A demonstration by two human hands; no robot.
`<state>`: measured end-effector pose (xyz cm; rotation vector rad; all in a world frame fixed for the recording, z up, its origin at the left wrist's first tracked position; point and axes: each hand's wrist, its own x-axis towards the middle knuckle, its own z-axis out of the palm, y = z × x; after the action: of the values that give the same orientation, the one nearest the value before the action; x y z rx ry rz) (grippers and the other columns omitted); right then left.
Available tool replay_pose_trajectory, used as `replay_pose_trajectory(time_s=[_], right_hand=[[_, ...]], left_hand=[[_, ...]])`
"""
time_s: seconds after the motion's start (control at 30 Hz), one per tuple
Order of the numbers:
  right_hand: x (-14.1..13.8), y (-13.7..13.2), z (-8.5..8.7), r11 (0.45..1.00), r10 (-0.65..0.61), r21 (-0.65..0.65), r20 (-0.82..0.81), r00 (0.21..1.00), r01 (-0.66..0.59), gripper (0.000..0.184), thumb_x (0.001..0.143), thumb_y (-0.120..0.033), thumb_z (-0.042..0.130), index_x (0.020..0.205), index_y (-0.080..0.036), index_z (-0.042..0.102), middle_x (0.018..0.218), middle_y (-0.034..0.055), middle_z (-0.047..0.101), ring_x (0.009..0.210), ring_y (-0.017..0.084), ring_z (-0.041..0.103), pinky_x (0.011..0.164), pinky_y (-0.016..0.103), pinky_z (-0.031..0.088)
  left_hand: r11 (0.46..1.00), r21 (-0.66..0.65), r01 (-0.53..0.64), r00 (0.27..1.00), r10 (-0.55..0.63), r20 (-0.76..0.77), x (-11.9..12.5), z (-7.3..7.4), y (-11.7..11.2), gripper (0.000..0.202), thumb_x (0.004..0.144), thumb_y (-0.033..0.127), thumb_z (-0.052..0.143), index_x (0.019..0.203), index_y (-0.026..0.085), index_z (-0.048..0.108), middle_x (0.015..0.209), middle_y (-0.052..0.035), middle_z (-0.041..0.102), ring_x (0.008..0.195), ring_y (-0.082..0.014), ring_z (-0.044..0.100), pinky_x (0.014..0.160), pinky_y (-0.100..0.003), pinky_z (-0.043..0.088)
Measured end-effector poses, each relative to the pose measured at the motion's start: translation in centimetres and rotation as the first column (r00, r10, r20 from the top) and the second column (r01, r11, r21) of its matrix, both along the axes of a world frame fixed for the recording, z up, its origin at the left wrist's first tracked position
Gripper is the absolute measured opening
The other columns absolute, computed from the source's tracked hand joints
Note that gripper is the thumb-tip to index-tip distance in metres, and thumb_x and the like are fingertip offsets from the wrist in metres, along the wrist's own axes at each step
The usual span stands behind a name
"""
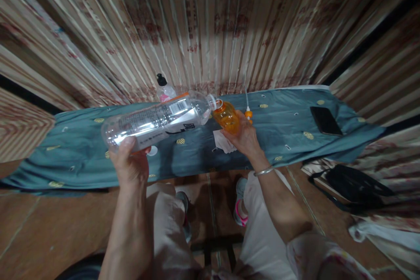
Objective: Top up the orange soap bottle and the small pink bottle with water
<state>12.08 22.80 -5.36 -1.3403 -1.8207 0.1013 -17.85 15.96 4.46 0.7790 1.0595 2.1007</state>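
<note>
My left hand (129,157) is wrapped round the base of a large clear plastic bottle (154,122), which lies almost level with its mouth pointing right. An orange see-through bottle (227,118) is gripped in my right hand (244,138), tilted so that its opening meets the clear bottle's mouth. Whether liquid passes between them I cannot tell. Just behind my right hand lies an orange and white pump top (248,115) with a thin tube. Below the orange bottle is a pale folded tissue (224,141). A round white cap (152,151) rests beside my left hand.
A green patterned cloth (282,140) covers the narrow table. At its back stands a clear pump bottle (166,91) with a black top. A black phone (325,120) lies at the right. Curtains (203,30) hang close behind, and a black bag (357,186) is at the lower right.
</note>
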Motion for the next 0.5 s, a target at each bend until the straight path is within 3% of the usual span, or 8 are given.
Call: replay_pose_trajectory(time_s=[0.23, 0.5], right_hand=[[-0.03, -0.05, 0.08, 1.0, -0.006, -0.023, 0.002, 1.0, 0.006, 0.081, 0.084, -0.044, 0.081, 0.149, -0.018, 0.041, 0.141, 0.0206, 0.066, 0.133, 0.038, 0.065, 0.109, 0.062, 0.056], [0.04, -0.07, 0.28, 0.999, 0.015, -0.041, -0.009, 1.0, -0.016, 0.082, 0.084, -0.042, 0.081, 0.15, -0.018, 0.04, 0.143, 0.0203, 0.065, 0.136, 0.037, 0.063, 0.112, 0.061, 0.054]], left_hand=[[0.999, 0.034, 0.023, 0.999, -0.022, -0.025, 0.26, 0.37, -0.02, 0.068, 0.049, 0.031, 0.084, 0.115, 0.023, 0.072, 0.104, -0.0038, 0.071, 0.065, -0.0105, 0.056, 0.039, -0.016, 0.032], [1.0, 0.006, 0.01, 1.0, -0.01, -0.008, 0.17, 0.32, -0.07, 0.06, 0.048, 0.031, 0.084, 0.107, 0.021, 0.075, 0.101, -0.0037, 0.072, 0.065, -0.0108, 0.055, 0.039, -0.016, 0.034]])
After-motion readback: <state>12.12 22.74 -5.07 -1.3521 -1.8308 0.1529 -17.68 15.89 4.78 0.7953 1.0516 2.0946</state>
